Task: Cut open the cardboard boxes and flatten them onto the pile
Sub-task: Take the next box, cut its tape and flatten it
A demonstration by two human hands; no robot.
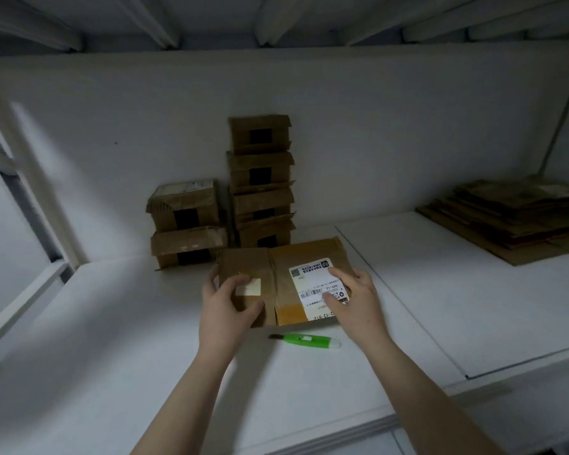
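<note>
With a flattened pile (pixel 513 218) at right and six boxes (pixel 260 178) stacked behind, work appears partway: left hand (pixel 225 307) and right hand (pixel 352 297) each close their grip on the apparently uncut centre box (pixel 278 280), knife (pixel 304 341) unheld below.

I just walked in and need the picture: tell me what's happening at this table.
A person holds a cardboard box on the white table, left grip at its left end, right grip over the shipping label. A green knife lies untouched just in front. Taped boxes stand stacked by the wall; the flattened pile sits far right.
</note>
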